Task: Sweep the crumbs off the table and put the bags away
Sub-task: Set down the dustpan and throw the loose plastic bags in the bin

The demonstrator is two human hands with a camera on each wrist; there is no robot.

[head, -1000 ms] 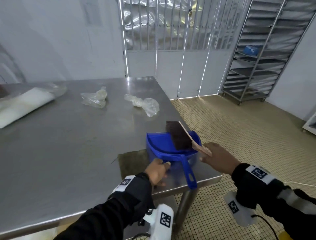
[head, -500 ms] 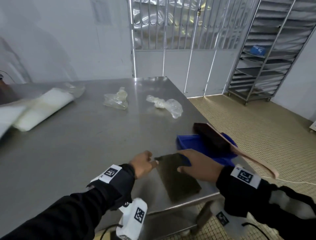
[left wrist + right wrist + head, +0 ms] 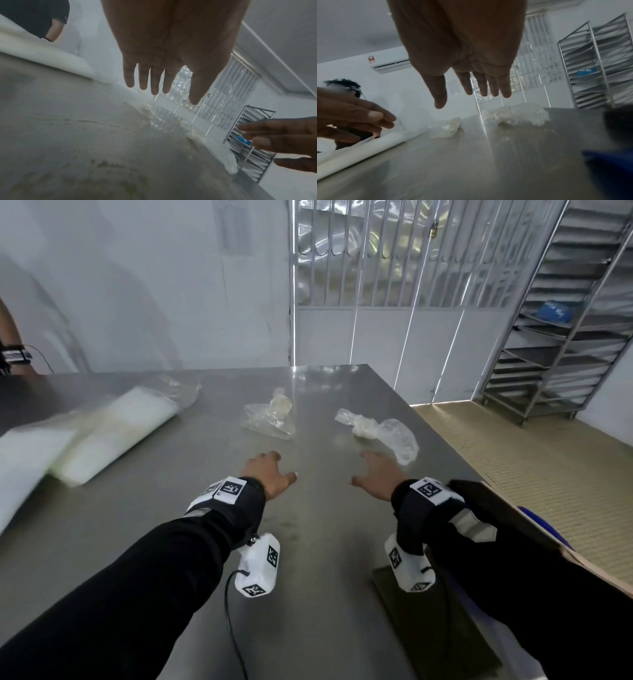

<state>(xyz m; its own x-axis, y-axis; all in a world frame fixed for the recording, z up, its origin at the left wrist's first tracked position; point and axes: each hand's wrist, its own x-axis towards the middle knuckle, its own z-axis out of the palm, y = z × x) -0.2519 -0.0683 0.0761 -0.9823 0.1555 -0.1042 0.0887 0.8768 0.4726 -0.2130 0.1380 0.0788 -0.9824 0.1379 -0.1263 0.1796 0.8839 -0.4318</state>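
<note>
Two crumpled clear plastic bags lie on the steel table (image 3: 144, 542): one bag (image 3: 269, 414) at the middle, the other bag (image 3: 380, 433) to its right. My left hand (image 3: 270, 470) hovers open just short of the middle bag, fingers straight. My right hand (image 3: 375, 470) is open too, its fingertips close to the right bag, holding nothing. The blue dustpan (image 3: 544, 529) and the brush (image 3: 486, 501) lie at the table's right edge, mostly hidden behind my right sleeve. In the right wrist view both bags (image 3: 447, 127) (image 3: 515, 115) lie ahead of the straight fingers.
A large white plastic-wrapped roll (image 3: 102, 436) lies on the table's left side. Another person's arm (image 3: 10, 350) shows at the far left. A dark patch (image 3: 431, 618) marks the table near my right forearm. A metal tray rack (image 3: 561, 330) stands on the tiled floor at right.
Both hands let go of the dustpan and brush, which stay at the table's right edge, and moved forward over the table towards the two plastic bags. The view has shifted left.
</note>
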